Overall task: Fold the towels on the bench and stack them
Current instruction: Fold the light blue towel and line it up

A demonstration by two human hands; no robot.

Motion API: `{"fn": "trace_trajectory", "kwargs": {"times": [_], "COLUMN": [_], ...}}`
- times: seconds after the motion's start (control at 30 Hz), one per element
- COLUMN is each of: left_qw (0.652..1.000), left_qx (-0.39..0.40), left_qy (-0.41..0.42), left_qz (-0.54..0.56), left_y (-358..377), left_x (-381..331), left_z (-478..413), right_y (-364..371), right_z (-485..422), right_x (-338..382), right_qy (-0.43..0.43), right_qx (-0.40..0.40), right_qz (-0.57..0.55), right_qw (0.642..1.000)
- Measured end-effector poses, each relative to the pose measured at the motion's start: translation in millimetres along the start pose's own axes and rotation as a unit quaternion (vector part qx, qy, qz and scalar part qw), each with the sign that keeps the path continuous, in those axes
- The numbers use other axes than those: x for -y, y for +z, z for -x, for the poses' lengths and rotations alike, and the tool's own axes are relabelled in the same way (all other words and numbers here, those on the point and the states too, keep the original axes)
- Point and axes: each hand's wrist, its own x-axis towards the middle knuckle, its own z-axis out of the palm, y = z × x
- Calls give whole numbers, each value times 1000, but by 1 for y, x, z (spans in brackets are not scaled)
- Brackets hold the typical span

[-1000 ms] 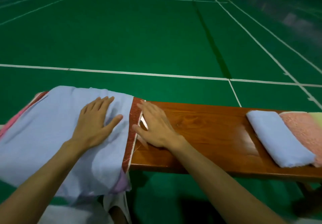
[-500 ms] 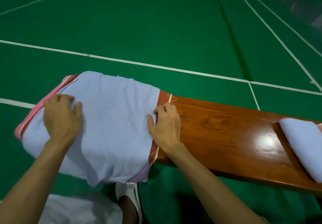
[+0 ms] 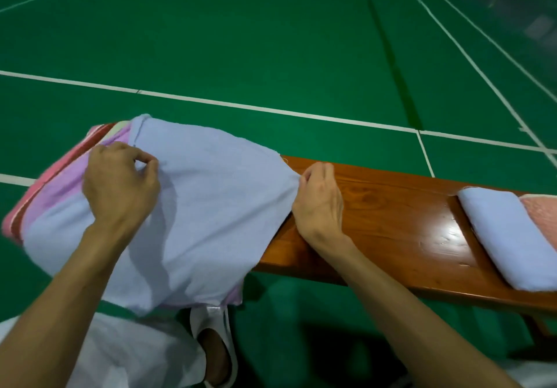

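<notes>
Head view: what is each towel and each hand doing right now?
Left hand, pinching the loose blue towel.
Right hand, gripping that towel's right edge.
Loose blue towel, unfolded, draped over the towel pile.
Towel pile, unfolded, hanging over the near edge of the bench.
Folded blue towel, lying flat on the bench.
Pink towel, beside it, mostly cut off.

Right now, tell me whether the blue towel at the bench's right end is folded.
Folded: that blue towel lies as a thick, compact bundle on the bench.
</notes>
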Motion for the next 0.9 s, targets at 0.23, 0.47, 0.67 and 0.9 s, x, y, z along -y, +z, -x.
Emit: {"fn": "trace_trajectory", "kwargs": {"times": [0.23, 0.47, 0.67, 0.9], "left_qw": [985, 974, 970, 958], "left_qx": [122, 164, 194, 222], "left_qy": [41, 95, 143, 179], "left_qz": [117, 126, 23, -30], "left_y": [38, 77, 88, 79], "left_x": [-104, -186, -204, -196], "left_z": [42, 88, 107, 109], "right_y": [-78, -110, -142, -144], "right_z": [-16, -38, -12, -2], "right_x": [-102, -204, -220, -217], "right_qy": [206, 363, 229, 198], "right_qx": [16, -22, -49, -34], "right_qz": [-125, -341, -216, -116], "right_qw": [970, 867, 948, 973]}}
